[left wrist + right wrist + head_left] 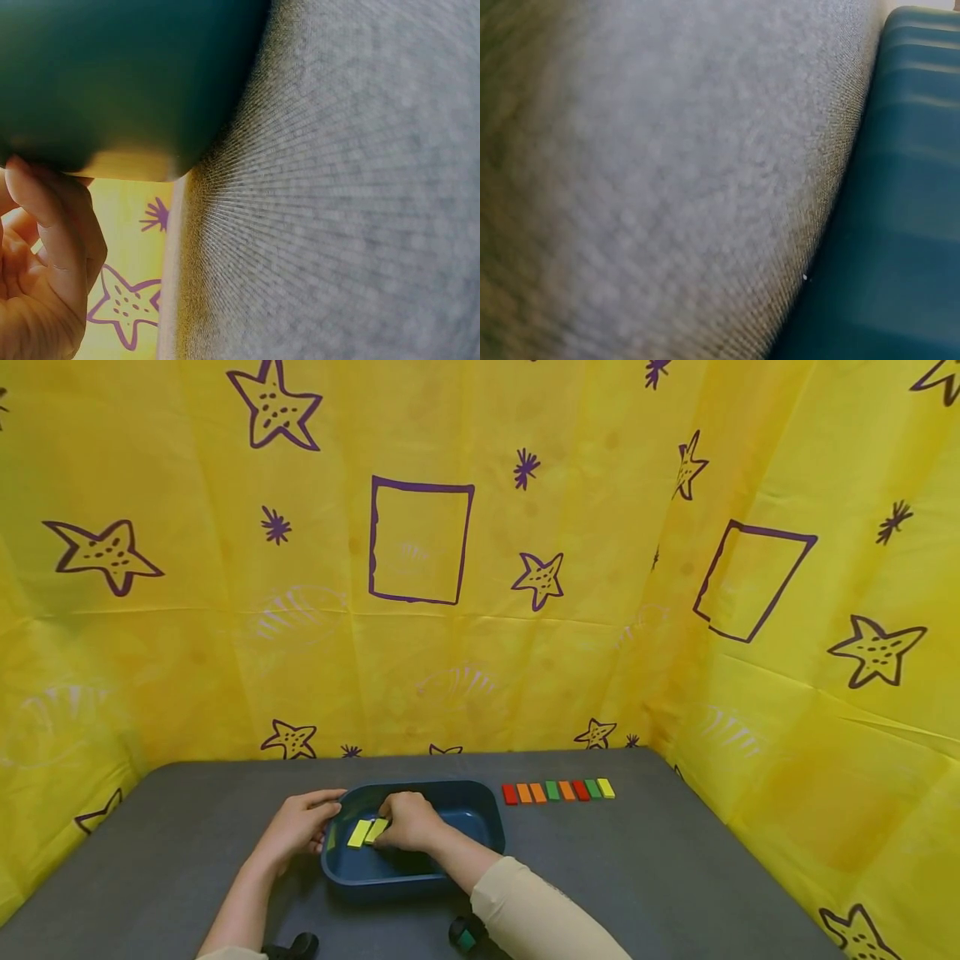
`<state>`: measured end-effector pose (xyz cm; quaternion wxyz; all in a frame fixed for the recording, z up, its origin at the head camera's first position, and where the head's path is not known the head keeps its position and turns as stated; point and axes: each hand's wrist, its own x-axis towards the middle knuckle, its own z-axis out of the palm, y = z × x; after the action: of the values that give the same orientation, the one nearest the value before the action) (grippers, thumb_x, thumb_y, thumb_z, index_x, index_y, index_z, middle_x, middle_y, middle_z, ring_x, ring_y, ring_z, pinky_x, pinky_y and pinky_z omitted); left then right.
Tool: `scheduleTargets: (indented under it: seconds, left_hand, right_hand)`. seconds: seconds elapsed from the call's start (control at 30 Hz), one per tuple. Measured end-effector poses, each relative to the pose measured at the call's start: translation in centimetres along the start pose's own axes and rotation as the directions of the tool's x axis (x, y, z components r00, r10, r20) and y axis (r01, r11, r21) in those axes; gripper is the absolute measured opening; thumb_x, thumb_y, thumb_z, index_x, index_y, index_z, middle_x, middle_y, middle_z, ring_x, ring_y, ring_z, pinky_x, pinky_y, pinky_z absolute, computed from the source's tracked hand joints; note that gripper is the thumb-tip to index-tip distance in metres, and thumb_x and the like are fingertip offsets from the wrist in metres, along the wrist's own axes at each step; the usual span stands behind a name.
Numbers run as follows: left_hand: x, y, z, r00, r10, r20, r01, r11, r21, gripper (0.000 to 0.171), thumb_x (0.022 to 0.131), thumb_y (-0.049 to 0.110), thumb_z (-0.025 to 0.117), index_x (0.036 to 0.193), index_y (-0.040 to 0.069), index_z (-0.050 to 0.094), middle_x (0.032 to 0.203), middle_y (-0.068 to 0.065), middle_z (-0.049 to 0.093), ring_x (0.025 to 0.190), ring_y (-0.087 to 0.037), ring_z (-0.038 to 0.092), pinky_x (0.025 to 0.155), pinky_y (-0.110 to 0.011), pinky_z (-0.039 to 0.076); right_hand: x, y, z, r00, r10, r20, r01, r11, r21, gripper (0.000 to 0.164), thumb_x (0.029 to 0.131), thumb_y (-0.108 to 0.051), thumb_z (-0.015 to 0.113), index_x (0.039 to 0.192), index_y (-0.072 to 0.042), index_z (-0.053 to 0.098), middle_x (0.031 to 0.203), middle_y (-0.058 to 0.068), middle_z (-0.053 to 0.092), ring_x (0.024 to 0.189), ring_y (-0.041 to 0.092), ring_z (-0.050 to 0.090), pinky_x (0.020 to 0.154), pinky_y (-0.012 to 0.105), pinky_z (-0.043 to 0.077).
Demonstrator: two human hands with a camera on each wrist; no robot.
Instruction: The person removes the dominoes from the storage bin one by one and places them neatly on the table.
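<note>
A dark blue plastic tub [412,883] stands on the grey table. My left hand [298,822] holds its left rim, with the thumb near the edge; in the left wrist view the curled fingers [56,240] meet the tub's outer wall [127,82]. Inside the tub, my right hand [411,822] pinches a yellow block [377,832], partly hidden by the fingers. Just left of it lies another yellow block [359,833]. The right wrist view shows the tub's side [885,225] but not the hand.
Right of the tub, a row of small blocks lies on the table [600,868]: red [510,794], orange, green and, at the far end, yellow [606,788]. Black devices [467,933] sit by the wrists. Yellow patterned cloth [450,693] hangs behind and at the sides.
</note>
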<state>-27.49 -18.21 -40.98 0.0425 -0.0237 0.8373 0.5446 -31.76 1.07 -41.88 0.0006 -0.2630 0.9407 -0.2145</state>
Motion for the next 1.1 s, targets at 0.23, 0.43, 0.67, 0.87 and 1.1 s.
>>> scheduleTargets:
  seconds: [0.23,0.43,0.67,0.87,1.1]
  left_hand:
    - [0.0,0.0,0.0,1.0,0.007,0.003,-0.007,1.0,0.001,0.046,0.101,0.017,0.049,0.142,-0.002,0.049,0.068,-0.002,0.053,0.055,-0.012,0.05,0.051,-0.025,0.049]
    - [-0.1,-0.1,0.0,1.0,-0.001,0.003,0.001,1.0,-0.003,0.046,0.1,0.017,0.048,0.142,-0.002,0.049,0.068,-0.002,0.053,0.056,-0.013,0.051,0.052,-0.024,0.049]
    - [-0.1,0.1,0.0,1.0,-0.002,0.007,0.002,1.0,-0.008,0.046,0.1,0.017,0.048,0.143,-0.002,0.048,0.066,0.0,0.051,0.056,-0.012,0.05,0.052,-0.024,0.049]
    - [0.0,0.0,0.1,1.0,0.002,0.008,-0.002,1.0,-0.012,0.046,0.1,0.017,0.048,0.143,-0.002,0.048,0.066,0.0,0.052,0.055,-0.012,0.051,0.051,-0.024,0.049]
    - [0.1,0.0,0.1,1.0,0.004,0.011,-0.004,1.0,-0.014,0.046,0.101,0.018,0.048,0.143,-0.002,0.048,0.066,-0.001,0.054,0.056,-0.012,0.052,0.052,-0.024,0.049]
  right_hand:
    - [0.0,0.3,-0.5,0.999,0.029,-0.02,-0.024,0.978,0.207,0.04,0.069,-0.021,0.087,0.105,-0.005,0.076,0.098,0.005,0.077,0.081,0.008,0.067,0.071,0.016,0.052]
    - [-0.1,0.1,-0.9,0.997,0.076,0.008,-0.074,0.934,0.35,0.042,0.068,-0.013,0.088,0.108,-0.006,0.076,0.099,0.006,0.076,0.082,0.009,0.066,0.071,0.019,0.052]
    - [-0.2,0.1,-1.1,0.998,0.059,0.026,-0.064,0.941,0.332,0.041,0.068,-0.009,0.087,0.107,-0.01,0.077,0.102,0.005,0.076,0.088,0.011,0.067,0.073,0.02,0.053]
    - [-0.4,0.5,-1.4,0.997,0.052,0.059,-0.072,0.904,0.422,0.043,0.07,-0.005,0.084,0.111,-0.012,0.075,0.105,0.005,0.076,0.092,0.013,0.069,0.074,0.022,0.055]
    - [-0.6,0.7,-2.5,0.987,-0.009,0.158,-0.116,0.642,0.758,0.048,0.08,0.011,0.071,0.126,0.0,0.065,0.098,0.013,0.07,0.081,0.013,0.068,0.078,0.033,0.061]
